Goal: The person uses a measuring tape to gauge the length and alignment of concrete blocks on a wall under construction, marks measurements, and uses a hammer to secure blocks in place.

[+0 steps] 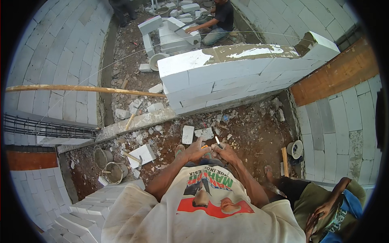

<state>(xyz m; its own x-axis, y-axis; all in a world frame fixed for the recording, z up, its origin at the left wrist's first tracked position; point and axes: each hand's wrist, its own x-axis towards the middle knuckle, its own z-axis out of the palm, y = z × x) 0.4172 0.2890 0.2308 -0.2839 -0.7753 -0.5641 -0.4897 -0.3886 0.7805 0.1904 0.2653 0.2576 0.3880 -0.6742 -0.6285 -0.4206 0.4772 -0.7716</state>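
One left hand (195, 152): fingers closed on a small orange object (204, 146), mostly hidden in the grip.
Right hand (227, 153): clasped on a slim white object (217, 140), its tip pointing away from the printed shirt (170, 202).
Gap between hands: very narrow, in front of the body; whether they touch, I cannot tell.
Block pieces (204, 133): two pale ones, side by side on the rubble-strewn floor (259, 129), just beyond the hands.
Hammer (130, 156): wooden-handled, lying against a white block (146, 153) at left.
Buckets (116, 173): two, close to each other, near the hammer.
Low wall (227, 77): pale blocks, grey mortar along part of its top.
Wooden strip (85, 90): across the upper left, ending near the low wall.
Co-worker (221, 20): low down beyond the wall, a hand at a tilted block (184, 32).
Another person (332, 202): at lower right.
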